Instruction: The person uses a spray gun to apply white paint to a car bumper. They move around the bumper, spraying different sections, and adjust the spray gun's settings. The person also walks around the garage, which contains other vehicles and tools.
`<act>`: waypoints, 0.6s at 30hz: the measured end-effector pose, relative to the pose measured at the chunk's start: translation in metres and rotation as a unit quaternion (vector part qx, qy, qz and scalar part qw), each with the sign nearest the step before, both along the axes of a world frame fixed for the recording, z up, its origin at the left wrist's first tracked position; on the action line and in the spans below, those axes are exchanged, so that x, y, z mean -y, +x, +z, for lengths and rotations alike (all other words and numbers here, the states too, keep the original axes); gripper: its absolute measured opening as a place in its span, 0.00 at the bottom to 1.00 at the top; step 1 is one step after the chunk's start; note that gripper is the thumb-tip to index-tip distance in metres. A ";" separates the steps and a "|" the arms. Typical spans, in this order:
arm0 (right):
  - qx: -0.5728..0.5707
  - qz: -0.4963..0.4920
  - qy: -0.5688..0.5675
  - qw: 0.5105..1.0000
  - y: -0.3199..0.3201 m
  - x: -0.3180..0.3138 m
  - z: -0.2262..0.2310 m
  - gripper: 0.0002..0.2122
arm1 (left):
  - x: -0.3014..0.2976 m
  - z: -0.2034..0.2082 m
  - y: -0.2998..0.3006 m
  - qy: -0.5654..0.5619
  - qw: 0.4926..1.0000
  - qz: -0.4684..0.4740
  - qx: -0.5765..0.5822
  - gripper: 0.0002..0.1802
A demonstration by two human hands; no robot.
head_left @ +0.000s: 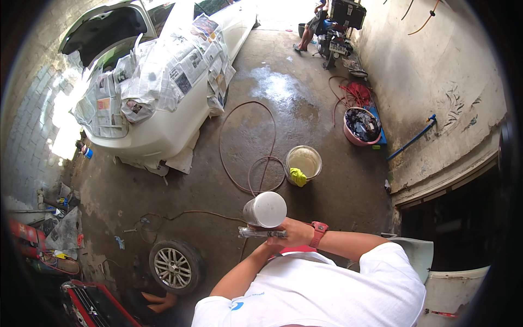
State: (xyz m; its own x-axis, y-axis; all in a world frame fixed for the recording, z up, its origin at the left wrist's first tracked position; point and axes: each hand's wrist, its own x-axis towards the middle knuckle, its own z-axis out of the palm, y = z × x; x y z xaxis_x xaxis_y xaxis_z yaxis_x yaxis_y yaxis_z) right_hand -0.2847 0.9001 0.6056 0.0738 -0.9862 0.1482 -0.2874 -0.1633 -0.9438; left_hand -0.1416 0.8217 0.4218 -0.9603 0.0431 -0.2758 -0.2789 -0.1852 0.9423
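Observation:
A paint spray gun with a silver metal body is in front of my chest, topped by a white lidded cup. My right hand, with a red watch on its wrist, is closed round the gun. My left hand meets it just beneath the gun body; its fingers are hidden by the gun and the other hand.
Ahead left stands a white car masked with newspaper. A thin hose loops across the wet floor beside a bucket with a yellow-green cloth. A wheel lies near left; a pink basin and motorcycle stand right.

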 end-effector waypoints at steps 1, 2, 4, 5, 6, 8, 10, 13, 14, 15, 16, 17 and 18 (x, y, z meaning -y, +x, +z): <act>-0.020 0.000 -0.019 1.000 0.000 0.000 0.000 0.24 | -0.001 0.000 0.001 -0.004 1.000 -0.002 0.000 0.21; 0.007 0.011 0.022 1.000 -0.001 -0.001 -0.001 0.25 | -0.001 -0.001 0.002 -0.006 1.000 -0.004 0.001 0.21; 0.014 0.023 0.072 0.997 -0.002 -0.003 -0.002 0.27 | -0.003 -0.001 0.004 -0.013 1.000 -0.009 0.000 0.21; 0.019 0.019 0.067 0.997 -0.003 -0.004 -0.002 0.27 | -0.003 -0.002 0.005 -0.015 1.000 -0.011 0.000 0.21; 0.024 0.016 0.063 0.998 -0.004 -0.006 -0.002 0.28 | -0.004 -0.002 0.005 -0.016 1.000 -0.013 0.000 0.21; 0.030 0.014 0.074 0.997 -0.005 -0.009 -0.003 0.28 | -0.006 -0.003 0.006 -0.020 1.000 -0.018 0.000 0.21; 0.006 0.010 0.100 0.995 -0.005 -0.011 -0.003 0.27 | -0.007 -0.004 0.005 -0.027 0.999 -0.022 -0.002 0.22; 0.032 0.017 0.057 0.998 -0.001 -0.011 -0.004 0.25 | -0.007 -0.004 0.002 -0.035 0.999 -0.030 -0.001 0.22; 0.022 0.014 0.043 0.999 0.000 -0.010 -0.004 0.23 | -0.007 -0.003 0.002 -0.038 0.999 -0.031 -0.002 0.22; 0.011 0.010 0.028 0.999 0.003 -0.009 -0.005 0.22 | -0.007 -0.003 0.001 -0.042 0.999 -0.033 -0.003 0.22; -0.023 0.004 -0.007 1.000 0.005 -0.008 -0.006 0.21 | -0.007 -0.003 0.000 -0.047 0.998 -0.033 -0.004 0.22; -0.039 0.012 0.038 0.998 0.006 -0.006 -0.007 0.21 | -0.006 -0.003 0.000 -0.048 0.998 -0.035 -0.004 0.22; -0.009 0.011 0.026 1.000 0.007 -0.004 -0.008 0.21 | -0.006 -0.003 -0.001 -0.050 0.998 -0.037 -0.005 0.22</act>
